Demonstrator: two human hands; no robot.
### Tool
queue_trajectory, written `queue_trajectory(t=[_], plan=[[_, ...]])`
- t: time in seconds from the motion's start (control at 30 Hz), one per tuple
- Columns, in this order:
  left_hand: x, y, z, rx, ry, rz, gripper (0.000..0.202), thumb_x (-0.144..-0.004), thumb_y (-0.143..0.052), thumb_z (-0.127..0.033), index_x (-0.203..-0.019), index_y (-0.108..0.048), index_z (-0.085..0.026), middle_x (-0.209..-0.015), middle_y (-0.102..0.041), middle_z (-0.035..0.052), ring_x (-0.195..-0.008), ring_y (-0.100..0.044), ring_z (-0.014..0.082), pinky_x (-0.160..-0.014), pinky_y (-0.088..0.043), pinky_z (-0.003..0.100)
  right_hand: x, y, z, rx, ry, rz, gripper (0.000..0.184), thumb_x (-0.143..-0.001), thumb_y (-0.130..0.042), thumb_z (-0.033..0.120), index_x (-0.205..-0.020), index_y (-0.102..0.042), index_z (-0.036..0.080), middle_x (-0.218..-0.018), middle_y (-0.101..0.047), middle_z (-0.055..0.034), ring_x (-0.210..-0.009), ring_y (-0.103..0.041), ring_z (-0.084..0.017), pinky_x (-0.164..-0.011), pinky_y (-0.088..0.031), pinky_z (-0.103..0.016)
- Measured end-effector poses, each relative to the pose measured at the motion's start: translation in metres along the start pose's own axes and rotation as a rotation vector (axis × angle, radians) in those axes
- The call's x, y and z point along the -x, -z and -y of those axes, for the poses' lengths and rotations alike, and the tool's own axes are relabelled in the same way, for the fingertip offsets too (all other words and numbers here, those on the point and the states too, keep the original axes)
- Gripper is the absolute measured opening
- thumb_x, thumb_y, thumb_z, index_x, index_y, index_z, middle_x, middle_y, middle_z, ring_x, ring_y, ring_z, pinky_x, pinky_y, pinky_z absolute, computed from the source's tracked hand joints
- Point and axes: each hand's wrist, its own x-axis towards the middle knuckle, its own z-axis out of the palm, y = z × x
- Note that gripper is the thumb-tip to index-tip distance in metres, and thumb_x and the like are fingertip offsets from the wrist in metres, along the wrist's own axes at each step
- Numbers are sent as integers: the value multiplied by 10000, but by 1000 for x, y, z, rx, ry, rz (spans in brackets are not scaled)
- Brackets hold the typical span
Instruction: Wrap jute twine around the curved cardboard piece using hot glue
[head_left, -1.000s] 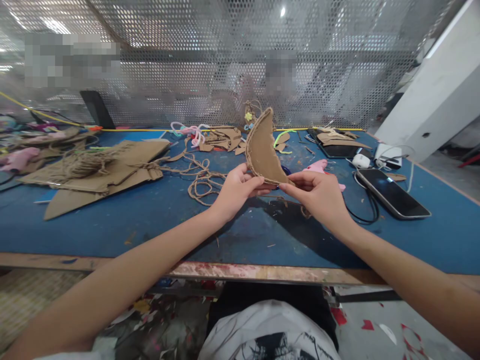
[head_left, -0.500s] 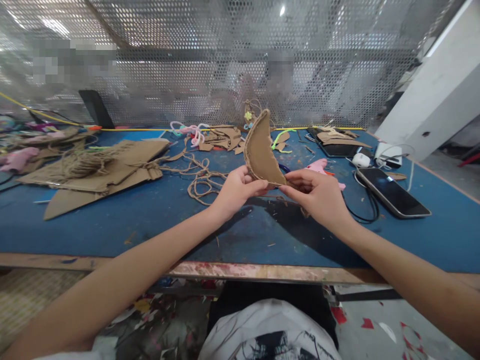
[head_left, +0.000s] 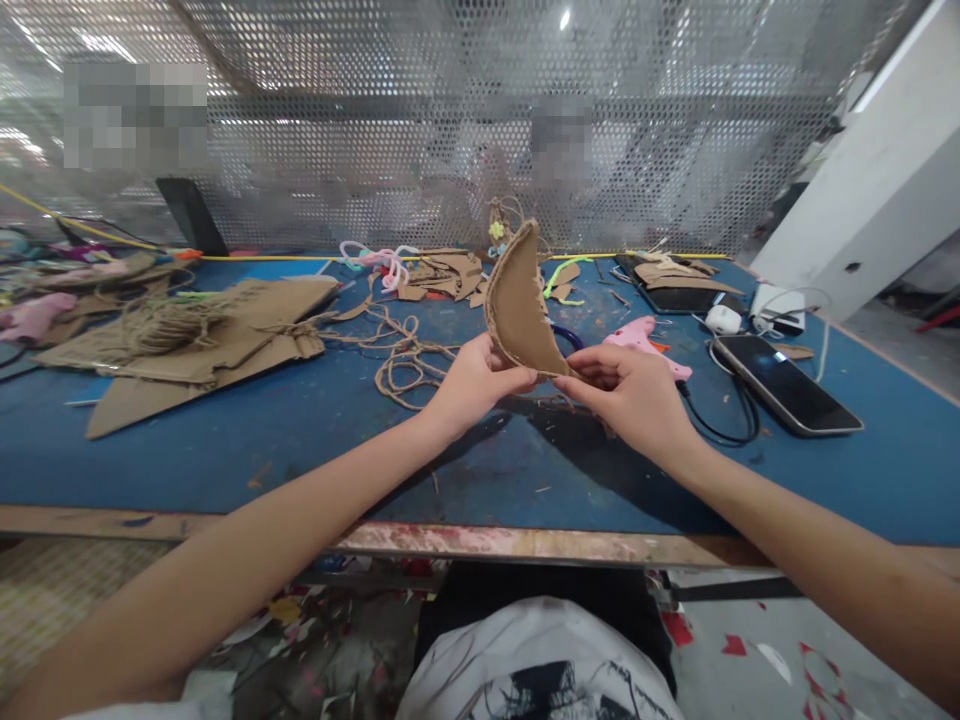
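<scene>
A curved, pointed cardboard piece [head_left: 521, 305] stands tilted above the table, with twine running along its rounded edge. My left hand [head_left: 480, 380] pinches its lower edge between thumb and fingers. At the lower right corner, the thumb and fingertips of my right hand [head_left: 626, 390] close on the same piece, by the twine edge. Loose twine [head_left: 405, 365] trails on the table to the left, leading toward a twine bundle [head_left: 176, 325] that lies on flat cardboard sheets [head_left: 247, 300]. Just behind my right hand lies a pink glue gun [head_left: 634, 335].
A phone [head_left: 787, 385] and black cable lie on the right, near a white charger [head_left: 722, 319]. Cardboard scraps [head_left: 450, 275] and pipe cleaners [head_left: 382, 262] sit along the back. A perforated metal screen [head_left: 420, 120] rises behind the blue table [head_left: 300, 470].
The cardboard piece has turned slightly and shifted a little left. My right fingertips have moved slightly left along its lower edge; my left hand stays nearly in place.
</scene>
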Motion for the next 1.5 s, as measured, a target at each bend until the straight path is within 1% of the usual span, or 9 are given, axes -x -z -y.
queue_trajectory(t=[0.17, 0.3, 0.43, 0.63, 0.83, 0.93, 1.07, 1.3, 1.5], plan=[[-1, -1, 5, 38, 1, 25, 457, -574, -776, -152, -953, -520, -149, -862, -725, 48, -732, -690, 182, -718, -558, 333, 1, -2, -1, -9, 41, 9, 217, -739, -718, 336, -855, -705, 153, -769, -737, -52, -656, -681, -176, -610, -530, -280], [-3, 1, 6, 26, 4, 51, 453, -571, -781, -157, -945, -526, -144, -852, -720, 44, -712, -682, 171, -689, -552, 310, 1, -2, -1, -5, 37, 23, 212, -745, -717, 334, -858, -704, 156, -758, -734, -43, -645, -675, -169, -611, -528, -275], [-1, 0, 5, 33, -13, 29, 455, -557, -786, -158, -937, -537, -146, -876, -717, 45, -742, -682, 178, -712, -547, 317, 1, -2, -1, -16, 34, 33, 218, -751, -710, 348, -862, -705, 160, -767, -734, -41, -644, -670, -167, -601, -524, -272], [1, -1, 3, 46, 24, 21, 435, -577, -783, -175, -930, -531, -152, -857, -715, 35, -718, -679, 167, -707, -555, 325, 1, -3, -4, -28, 43, 24, 220, -740, -715, 351, -851, -699, 162, -747, -727, -41, -632, -662, -167, -589, -522, -277], [-2, -1, 3, 40, 35, 30, 401, -587, -756, -147, -922, -537, -145, -826, -716, 30, -698, -680, 165, -733, -564, 350, -4, -1, -6, -107, -64, 88, 260, -675, -752, 320, -866, -664, 169, -769, -732, -46, -687, -688, -181, -636, -552, -292], [-3, -1, 3, 32, 16, -14, 420, -576, -758, -144, -936, -539, -144, -841, -718, 35, -732, -690, 180, -772, -560, 368, -7, 2, -8, -133, -138, 135, 316, -630, -766, 303, -892, -647, 171, -765, -724, -45, -704, -685, -183, -649, -548, -299], [-4, 0, 3, 62, 8, -61, 488, -562, -777, -156, -980, -526, -150, -907, -718, 56, -806, -697, 209, -798, -560, 386, -10, 3, -8, -219, -231, 181, 304, -634, -740, 311, -879, -625, 173, -695, -701, -18, -633, -661, -160, -598, -523, -280], [0, -2, 2, 130, 58, -50, 589, -558, -798, -156, -1060, -491, -180, -965, -694, 57, -812, -694, 228, -727, -585, 398, -9, 4, -2, -216, -191, 243, 298, -616, -741, 276, -859, -596, 184, -695, -703, -7, -646, -656, -157, -592, -497, -263], [0, -1, 2, 173, 25, -56, 604, -548, -800, -140, -1041, -456, -186, -922, -696, 30, -799, -697, 201, -772, -575, 384, -8, 2, 0, -274, -219, 222, 352, -603, -763, 294, -892, -602, 175, -633, -675, 25, -548, -597, -112, -522, -437, -218]])
